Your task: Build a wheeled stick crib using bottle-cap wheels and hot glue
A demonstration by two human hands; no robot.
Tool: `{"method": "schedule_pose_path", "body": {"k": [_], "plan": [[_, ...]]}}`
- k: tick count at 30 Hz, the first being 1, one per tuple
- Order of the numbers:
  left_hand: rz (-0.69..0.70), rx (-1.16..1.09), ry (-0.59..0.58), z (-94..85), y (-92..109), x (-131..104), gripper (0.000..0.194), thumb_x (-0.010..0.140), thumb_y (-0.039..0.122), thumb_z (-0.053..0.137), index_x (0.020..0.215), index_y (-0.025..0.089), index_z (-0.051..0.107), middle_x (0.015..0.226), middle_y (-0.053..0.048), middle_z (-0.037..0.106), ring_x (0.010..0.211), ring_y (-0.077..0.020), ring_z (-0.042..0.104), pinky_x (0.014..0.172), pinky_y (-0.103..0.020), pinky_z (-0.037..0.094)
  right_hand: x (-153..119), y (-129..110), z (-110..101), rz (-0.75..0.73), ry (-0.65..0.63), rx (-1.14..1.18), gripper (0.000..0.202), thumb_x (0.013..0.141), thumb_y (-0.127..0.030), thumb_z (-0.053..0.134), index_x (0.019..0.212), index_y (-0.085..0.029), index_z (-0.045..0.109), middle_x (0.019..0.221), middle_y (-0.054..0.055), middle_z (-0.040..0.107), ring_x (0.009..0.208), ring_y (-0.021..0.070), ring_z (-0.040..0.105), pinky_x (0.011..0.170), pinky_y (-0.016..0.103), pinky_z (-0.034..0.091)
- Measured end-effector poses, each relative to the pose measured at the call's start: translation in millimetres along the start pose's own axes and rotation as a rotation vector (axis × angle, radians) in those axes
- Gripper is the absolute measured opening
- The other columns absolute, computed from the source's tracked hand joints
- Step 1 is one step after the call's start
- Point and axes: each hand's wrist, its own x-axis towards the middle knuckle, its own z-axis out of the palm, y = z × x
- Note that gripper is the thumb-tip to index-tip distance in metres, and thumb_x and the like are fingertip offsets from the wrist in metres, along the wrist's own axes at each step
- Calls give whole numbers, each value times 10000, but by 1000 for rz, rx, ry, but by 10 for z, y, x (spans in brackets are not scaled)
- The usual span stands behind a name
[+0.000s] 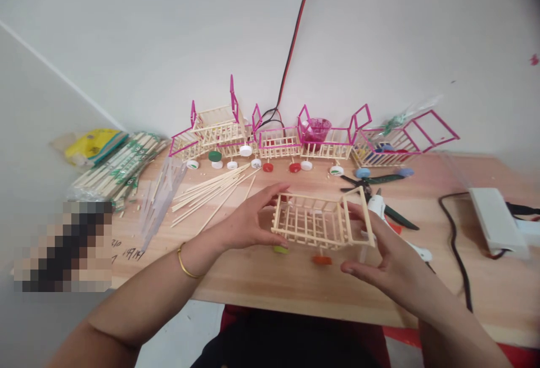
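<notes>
A plain stick cart (310,227) has pink-trimmed carts (280,144) behind it. The left hand (248,219) clasps its left end between thumb and fingers; at its right, the right hand (392,258) has thumb and fingers apart.

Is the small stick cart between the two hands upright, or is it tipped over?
Upright: the cart shows its orange wheel and yellow-green wheel underneath.

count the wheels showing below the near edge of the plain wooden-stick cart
2: a yellow-green round wheel just below the left hand, an orange round wheel farther right. Others may be hidden.
</notes>
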Motion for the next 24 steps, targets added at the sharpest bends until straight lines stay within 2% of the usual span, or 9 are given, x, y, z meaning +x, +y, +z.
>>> {"method": "schedule_pose_path", "body": {"k": [5, 9, 14, 24], "plan": [[32, 53, -5, -13, 7, 2, 979, 571, 392, 849, 1406, 305, 347, 1439, -92, 398, 1288, -295, 438, 1069, -443, 392, 91, -121, 39, -11, -20, 6, 753, 796, -469, 645, 1435, -309, 280, 1412, 80, 470, 1254, 318, 489, 1041, 506, 415], [84, 142, -16, -30, 21, 11, 966, 580, 392, 844, 1404, 295, 349, 1405, -103, 432, 1283, -298, 439, 1084, -462, 372, 144, -194, 40, 10, -36, 59, 638, 820, -439, 615, 1389, -302, 361, 1359, 73, 527, 1238, 313, 507, 1010, 501, 445], [90, 190, -14, -38, 33, 20, 961, 593, 414, 832, 1409, 282, 341, 1399, -114, 438, 1275, -303, 448, 1089, -471, 360, 167, -201, 46, 19, -41, 74, 625, 817, -401, 618, 1383, -293, 376, 1352, 75, 534, 1243, 312, 502, 1009, 492, 447], [58, 187, -61, -50, 5, 29, 956, 615, 437, 815, 1419, 270, 326, 1399, -123, 426, 1257, -295, 460, 1080, -465, 367, 184, -196, 61, -13, -58, 89, 684, 829, -384, 613, 1432, -296, 302, 1395, 78, 494, 1284, 292, 466, 1071, 493, 382]]}}
